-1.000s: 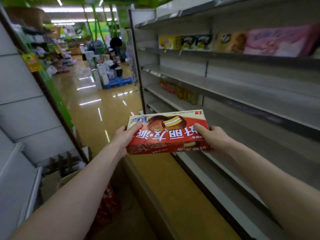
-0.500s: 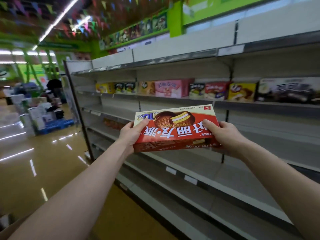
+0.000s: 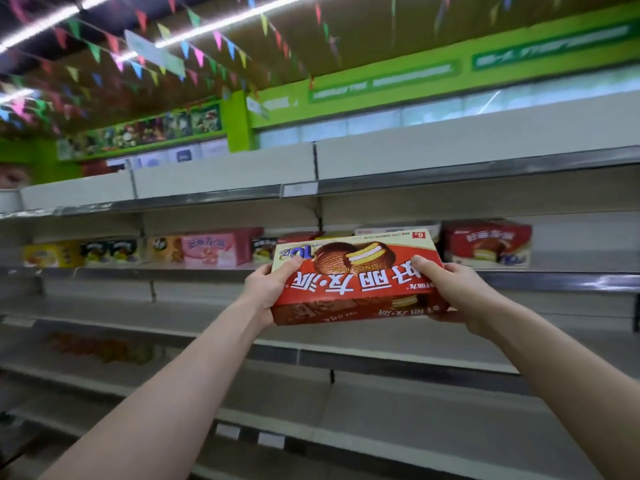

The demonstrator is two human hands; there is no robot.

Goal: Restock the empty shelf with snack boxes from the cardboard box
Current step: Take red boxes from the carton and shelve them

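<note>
Left hand [image 3: 266,289] and right hand [image 3: 446,289] grip snack box [image 3: 356,278] by its ends, not yet shelved. Shelf [image 3: 173,273] partly filled; matching box [image 3: 486,244] at 2 o'clock. Lower shelves [image 3: 415,403] mostly bare.

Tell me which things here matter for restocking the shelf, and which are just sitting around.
For the job: red snack box, gripped at its ends by left hand and right hand; the shelf behind it; matching red box already there.
Just there: pink box; yellow box; ceiling flags; blurred goods on a lower shelf.
</note>
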